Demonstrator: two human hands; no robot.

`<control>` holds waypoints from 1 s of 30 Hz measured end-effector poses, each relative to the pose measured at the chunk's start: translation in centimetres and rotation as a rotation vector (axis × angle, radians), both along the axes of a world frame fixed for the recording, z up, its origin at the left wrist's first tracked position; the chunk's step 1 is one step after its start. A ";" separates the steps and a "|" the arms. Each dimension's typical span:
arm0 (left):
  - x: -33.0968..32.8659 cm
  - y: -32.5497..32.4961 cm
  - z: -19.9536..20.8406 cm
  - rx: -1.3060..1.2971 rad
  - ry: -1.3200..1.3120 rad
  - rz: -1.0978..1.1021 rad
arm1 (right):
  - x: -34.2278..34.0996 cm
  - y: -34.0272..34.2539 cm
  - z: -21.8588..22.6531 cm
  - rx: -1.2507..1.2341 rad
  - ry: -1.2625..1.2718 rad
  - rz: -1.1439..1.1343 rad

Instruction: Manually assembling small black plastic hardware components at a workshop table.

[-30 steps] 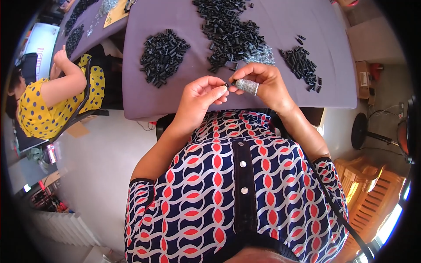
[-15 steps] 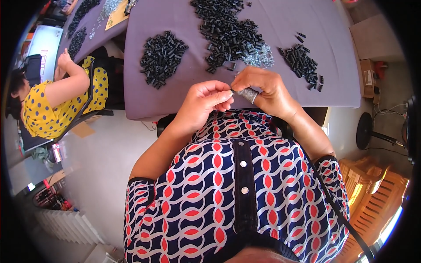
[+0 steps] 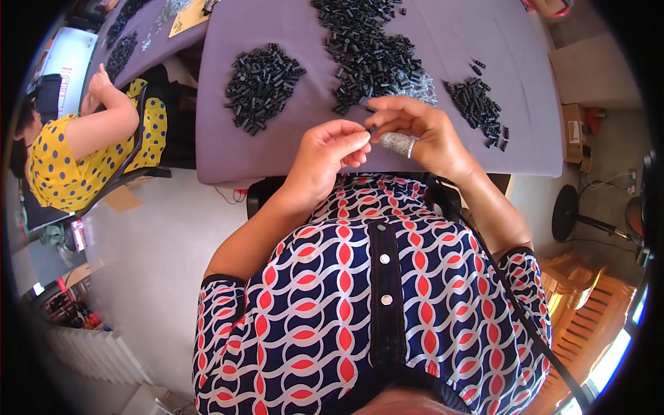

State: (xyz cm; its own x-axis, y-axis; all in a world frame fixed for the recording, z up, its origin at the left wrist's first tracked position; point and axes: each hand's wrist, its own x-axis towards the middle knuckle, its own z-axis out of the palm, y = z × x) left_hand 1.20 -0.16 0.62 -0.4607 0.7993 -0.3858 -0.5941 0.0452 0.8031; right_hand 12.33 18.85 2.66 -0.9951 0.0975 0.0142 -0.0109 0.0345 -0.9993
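Note:
My left hand point(image 3: 330, 149) pinches a small black plastic piece point(image 3: 372, 128) between thumb and fingertips, just above the near edge of the cloth-covered table. Close on its right, my right hand point(image 3: 429, 135) has its fingers apart and partly bent. A grey, glittery cover point(image 3: 397, 144) is wrapped round my right thumb. Beyond my hands spreads a large heap of short black tubular pieces point(image 3: 373, 59), with small clear pieces point(image 3: 420, 86) at its near right side. Smaller heaps of black pieces lie to the left point(image 3: 263, 86) and to the right point(image 3: 477, 107).
The purple-grey cloth point(image 3: 221, 149) covers the table. At the left, a person in a yellow dotted top point(image 3: 79, 162) sits at another table with similar heaps. To the right are a cardboard box point(image 3: 575, 131), a black fan point(image 3: 566, 212) and a wooden bench point(image 3: 588, 318).
My right hand's fingers have opened and moved slightly away from the left fingertips, so the black piece shows more. The left hand keeps its pinch. The view has shifted a little.

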 end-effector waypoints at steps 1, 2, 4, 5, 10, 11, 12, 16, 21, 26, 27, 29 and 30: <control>-0.1 0.0 0.1 0.033 0.015 0.047 | 0.1 -0.1 0.0 -0.096 0.014 -0.045; -0.4 -0.2 0.1 0.050 0.033 0.055 | 0.2 -0.1 0.1 0.046 -0.008 -0.083; -0.3 -0.2 0.3 0.043 0.053 0.070 | 0.2 -0.3 0.8 0.229 0.031 -0.088; -0.2 -0.2 0.4 0.034 0.076 0.084 | 0.1 -0.3 1.1 0.411 0.072 -0.092; 0.6 0.5 0.4 0.073 0.066 0.163 | -0.8 -1.6 1.1 0.648 0.187 -0.086; 0.7 0.7 0.3 0.113 0.057 0.184 | -0.9 -1.8 0.9 0.710 0.226 -0.104; 0.8 0.8 0.2 0.109 0.059 0.179 | -1.0 -2.0 0.6 0.771 0.266 -0.123; 1.0 1.2 0.0 0.137 0.082 0.152 | -1.4 -1.9 -0.9 0.775 0.267 -0.115; 1.1 1.1 0.8 0.078 0.020 0.103 | -1.2 -1.4 -1.6 0.570 0.326 -0.090; 0.5 1.1 0.9 0.111 -0.218 -0.076 | -0.5 -1.4 -1.7 0.454 0.263 -0.042; 0.5 1.2 1.0 0.105 -0.192 -0.084 | -0.5 -1.4 -1.9 0.494 0.302 -0.043; 0.6 1.1 0.8 0.111 -0.199 -0.070 | -0.5 -1.5 -1.8 0.480 0.267 -0.032; 0.7 1.1 0.6 0.120 -0.207 -0.057 | -0.4 -1.5 -1.8 0.468 0.232 -0.021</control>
State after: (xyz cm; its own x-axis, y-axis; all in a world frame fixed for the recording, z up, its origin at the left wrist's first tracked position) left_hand 1.89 0.93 1.27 -0.3347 0.8675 -0.3680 -0.7460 -0.0054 0.6659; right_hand 11.94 17.31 0.87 -0.9586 0.0474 0.2809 -0.2249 0.4798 -0.8481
